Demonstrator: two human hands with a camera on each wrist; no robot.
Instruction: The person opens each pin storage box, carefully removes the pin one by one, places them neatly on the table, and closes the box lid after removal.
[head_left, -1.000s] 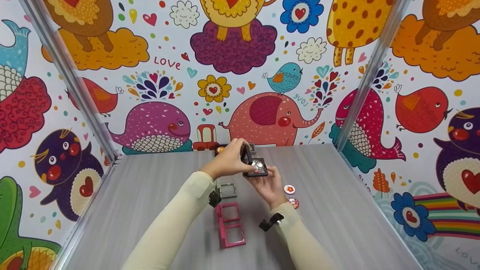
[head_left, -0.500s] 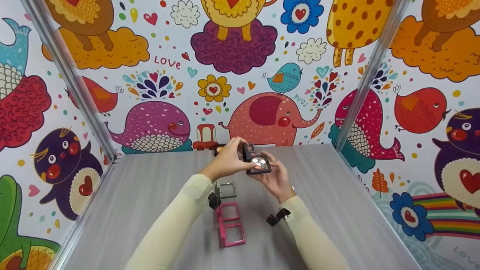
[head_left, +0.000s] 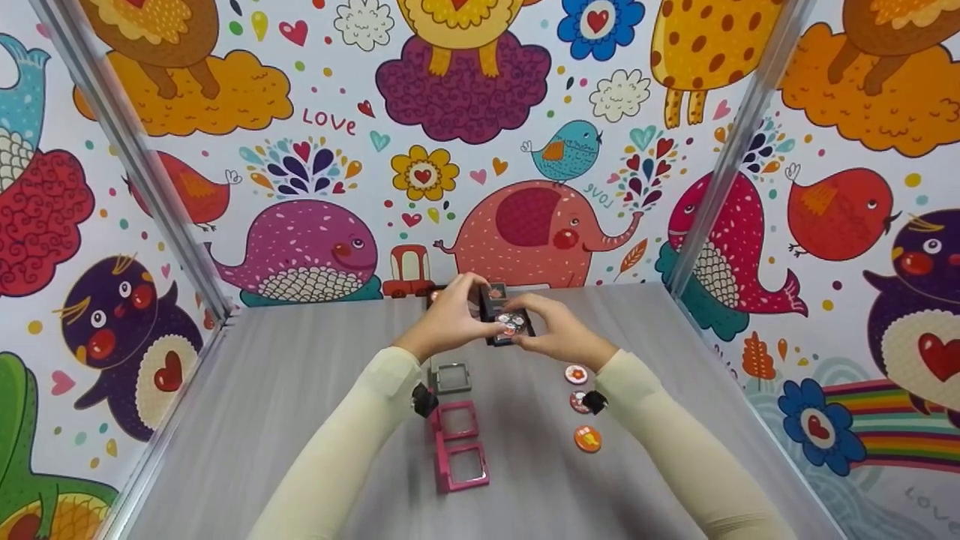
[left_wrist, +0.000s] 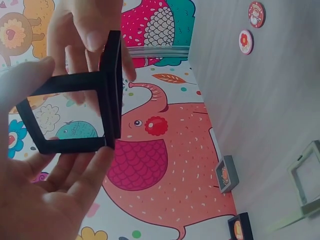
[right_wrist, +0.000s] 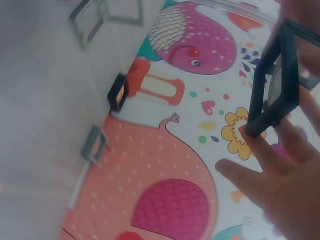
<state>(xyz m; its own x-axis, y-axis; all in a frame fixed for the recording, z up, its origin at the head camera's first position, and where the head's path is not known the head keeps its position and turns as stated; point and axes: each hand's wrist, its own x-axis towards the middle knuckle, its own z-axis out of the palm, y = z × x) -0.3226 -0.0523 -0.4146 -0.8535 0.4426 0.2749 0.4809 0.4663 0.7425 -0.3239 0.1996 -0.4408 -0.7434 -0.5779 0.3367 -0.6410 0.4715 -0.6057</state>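
A black hinged display frame (left_wrist: 114, 90) is held up above the table, its two square halves at an angle to each other. In the head view a round patterned badge (head_left: 511, 323) lies in the right half. My left hand (head_left: 448, 321) grips the left half, thumb on one edge and fingers along the opposite edge in the left wrist view. From the right, my right hand (head_left: 561, 330) holds the half with the badge, thumb near its front edge and fingers over its far edge. One right fingertip is right at the frame's corner in the right wrist view.
An opened grey frame (head_left: 452, 366) and an opened pink frame (head_left: 443, 442) lie below the hands. On the right sit three round badges, the nearest an orange badge (head_left: 587, 439). By the back wall stand a small grey frame (left_wrist: 227, 175) and a small black frame (left_wrist: 245, 225).
My right hand has gone from under the frame's right half to over its right side, its forearm swinging right. The badges on the table show again. The left hand stays almost still.
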